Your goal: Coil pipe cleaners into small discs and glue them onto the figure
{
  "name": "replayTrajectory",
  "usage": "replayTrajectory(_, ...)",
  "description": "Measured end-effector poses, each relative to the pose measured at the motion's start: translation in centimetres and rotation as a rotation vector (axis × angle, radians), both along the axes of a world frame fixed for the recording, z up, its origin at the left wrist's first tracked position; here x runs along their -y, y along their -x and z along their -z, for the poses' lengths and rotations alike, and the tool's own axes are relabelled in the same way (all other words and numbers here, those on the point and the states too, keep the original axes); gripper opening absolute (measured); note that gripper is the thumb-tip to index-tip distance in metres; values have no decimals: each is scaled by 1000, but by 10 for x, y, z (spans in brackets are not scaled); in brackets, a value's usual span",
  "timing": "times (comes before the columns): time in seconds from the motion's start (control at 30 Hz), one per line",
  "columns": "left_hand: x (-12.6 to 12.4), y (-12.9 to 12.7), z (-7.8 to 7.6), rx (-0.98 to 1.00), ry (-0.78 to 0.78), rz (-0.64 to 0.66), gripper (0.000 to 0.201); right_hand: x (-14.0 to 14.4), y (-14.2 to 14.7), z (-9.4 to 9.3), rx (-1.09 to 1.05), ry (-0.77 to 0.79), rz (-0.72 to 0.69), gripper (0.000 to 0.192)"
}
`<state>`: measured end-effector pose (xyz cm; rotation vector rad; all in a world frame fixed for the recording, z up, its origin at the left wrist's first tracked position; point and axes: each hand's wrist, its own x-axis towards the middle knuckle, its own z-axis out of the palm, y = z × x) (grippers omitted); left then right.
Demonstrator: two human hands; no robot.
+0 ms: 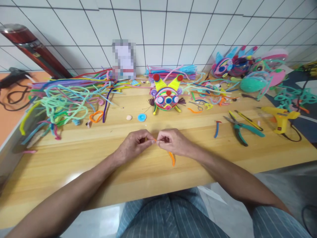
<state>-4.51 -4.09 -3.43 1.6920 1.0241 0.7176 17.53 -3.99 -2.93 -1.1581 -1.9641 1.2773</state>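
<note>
Orange pipe cleaner pinched between left hand, right hand.

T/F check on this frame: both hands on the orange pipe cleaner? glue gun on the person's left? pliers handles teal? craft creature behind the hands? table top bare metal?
1. Left hand and right hand both pinch the orange pipe cleaner. True.
2. The yellow glue gun lies on the person's left. False: it lies on the right.
3. The pliers have teal handles. True.
4. The pipe-cleaner creature stands behind the hands. True.
5. The table is bare metal. False: it is light wood.
</note>
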Motion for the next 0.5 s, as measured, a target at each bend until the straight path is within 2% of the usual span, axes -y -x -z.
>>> replayTrajectory(0.2, 6, -11, 4, 390, 426, -256, 36, 1, 6, 7, -227, 146, 63, 26)
replayTrajectory(0.27, 5, -12, 3, 449, 506, -276, 39, 1, 6, 7, -239, 186, 48, 29)
replayTrajectory(0.37, 1, -8, 0, 370, 502, -213, 38, -2, 2, 4, -219, 223, 16, 25)
replayTrajectory(0.5, -2, 0, -3, 170, 301, -87, 35, -6, -6, -2, -146, 207, -31, 13)
